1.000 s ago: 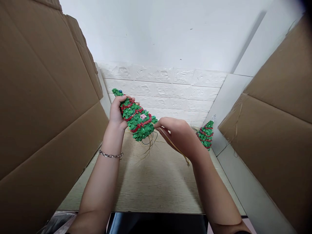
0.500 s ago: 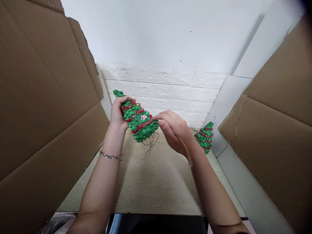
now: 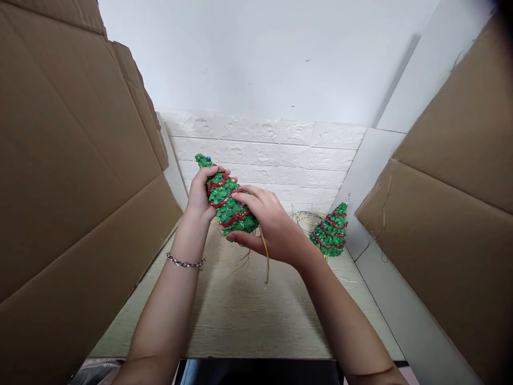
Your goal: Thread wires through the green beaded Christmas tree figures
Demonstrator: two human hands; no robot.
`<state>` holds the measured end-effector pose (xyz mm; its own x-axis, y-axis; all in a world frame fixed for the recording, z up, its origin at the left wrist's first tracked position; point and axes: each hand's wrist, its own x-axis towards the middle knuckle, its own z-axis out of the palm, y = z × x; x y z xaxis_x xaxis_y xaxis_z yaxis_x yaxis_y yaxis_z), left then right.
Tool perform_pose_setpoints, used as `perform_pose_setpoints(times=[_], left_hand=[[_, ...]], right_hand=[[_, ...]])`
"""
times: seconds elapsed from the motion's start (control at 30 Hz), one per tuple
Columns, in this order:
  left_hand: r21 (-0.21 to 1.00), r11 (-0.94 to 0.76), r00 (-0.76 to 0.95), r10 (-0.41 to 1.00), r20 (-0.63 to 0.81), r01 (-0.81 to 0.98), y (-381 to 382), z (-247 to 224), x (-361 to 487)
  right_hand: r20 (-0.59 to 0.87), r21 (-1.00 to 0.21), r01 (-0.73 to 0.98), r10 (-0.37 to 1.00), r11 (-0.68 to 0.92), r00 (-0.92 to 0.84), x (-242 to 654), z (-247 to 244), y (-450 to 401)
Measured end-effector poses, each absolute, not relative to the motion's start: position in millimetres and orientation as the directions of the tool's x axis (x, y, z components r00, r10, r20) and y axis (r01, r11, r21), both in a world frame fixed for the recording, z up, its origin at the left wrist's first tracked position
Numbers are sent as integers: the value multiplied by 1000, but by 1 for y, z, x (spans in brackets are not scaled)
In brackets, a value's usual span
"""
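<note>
A green Christmas tree figure (image 3: 226,200) with red garlands is held tilted above the table, its tip to the upper left. My left hand (image 3: 200,192) is wrapped round its upper part. My right hand (image 3: 266,219) grips the wide lower end, thumb below and fingers across the front. A yellow wire (image 3: 266,259) hangs from beside my right palm, with a small clear piece at its end. Thin wires also hang under the tree's base. Where they attach is hidden.
A second green tree (image 3: 332,232) stands at the right rear, beside coiled thin wires (image 3: 306,218). Cardboard panels (image 3: 80,160) (image 3: 452,198) flank the table (image 3: 256,315) on both sides. A white brick-patterned wall closes the back.
My right hand has moved left from the base edge onto the tree's lower body. The yellow wire now hangs down instead of lying along my wrist. The held tree sits slightly further right and lower.
</note>
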<state>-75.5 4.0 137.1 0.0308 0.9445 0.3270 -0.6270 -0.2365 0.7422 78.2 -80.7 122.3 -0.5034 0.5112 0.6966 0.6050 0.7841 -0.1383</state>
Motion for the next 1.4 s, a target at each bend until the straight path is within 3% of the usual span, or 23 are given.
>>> perform_pose_setpoints(times=[0.1, 0.43, 0.67, 0.77, 0.9, 1.1, 1.4], left_hand=[[735, -243, 35, 939, 341, -633, 5, 137, -76], [763, -247, 43, 940, 338, -598, 2, 138, -73], [752, -273, -13, 943, 332, -599, 5, 139, -81], [735, -267, -2, 941, 340, -623, 5, 140, -83], [730, -243, 22, 943, 333, -639, 3, 140, -82], [733, -229, 50, 940, 337, -640, 0, 140, -77], [732, -240, 8, 948, 317, -637, 3, 141, -80]], right_hand=[[719, -149, 583, 493, 799, -491, 82, 125, -80], [625, -227, 708, 658, 669, -421, 79, 108, -59], [784, -140, 566, 440, 812, -438, 98, 128, -73], [801, -150, 560, 432, 815, -414, 99, 130, -76], [761, -183, 570, 482, 801, -434, 88, 119, -67], [591, -323, 662, 690, 677, -417, 81, 103, -52], [786, -131, 620, 462, 774, -411, 88, 124, -70]])
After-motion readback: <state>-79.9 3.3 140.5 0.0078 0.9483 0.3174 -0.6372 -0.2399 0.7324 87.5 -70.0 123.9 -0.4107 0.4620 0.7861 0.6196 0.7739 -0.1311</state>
